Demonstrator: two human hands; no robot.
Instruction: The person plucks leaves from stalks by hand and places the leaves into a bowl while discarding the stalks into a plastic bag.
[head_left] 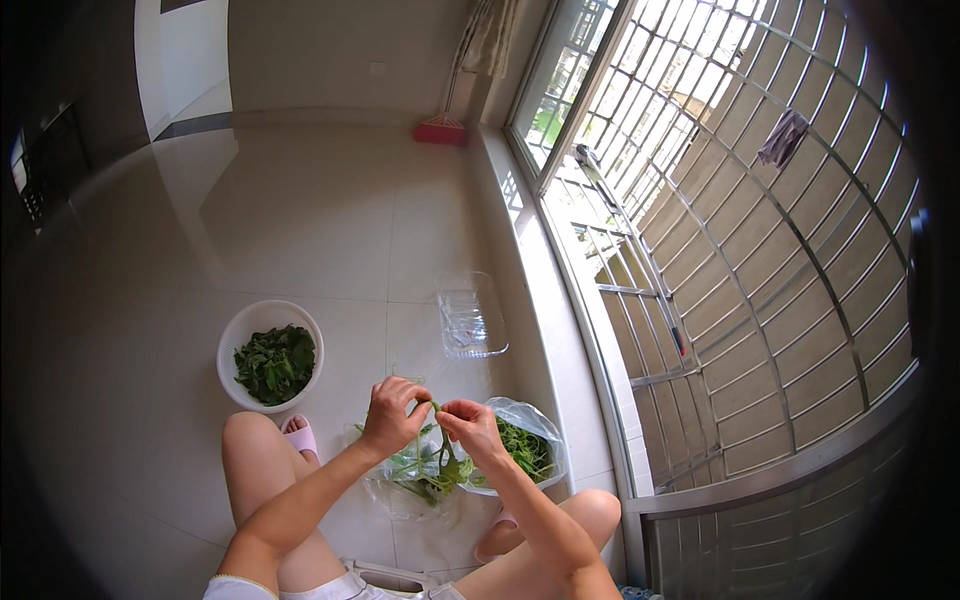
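**Green stalk pinched between left hand and right hand, low over the floor**

Far left: round white plastic basin on the tiled floor, heaped with loose dark leaves. It stands just beyond the person's left knee, probably to be within the left arm's reach yet clear of the feet.

Next, left hand: grip drawn in to a pinch, thumb against fingers, on the upper end of the stalk. Right hand meets it closely; its grip is likewise nearly closed, thumb and fingertips on the same stalk. The leafy part hangs below, between the forearms. Two small holds close together would seem to suit a thin stem, keeping a short length steady.

Beneath the hands: a clear plastic bag spread flat, loose greens on it; perhaps there to keep bits off the tiles. Beyond lies a clear plastic tray, out past the reach of the work.

Right: an upright, open-mouthed plastic bag full of slender greens, beside the right forearm and near the low ledge. Its wide mouth presumably makes for easy picking.
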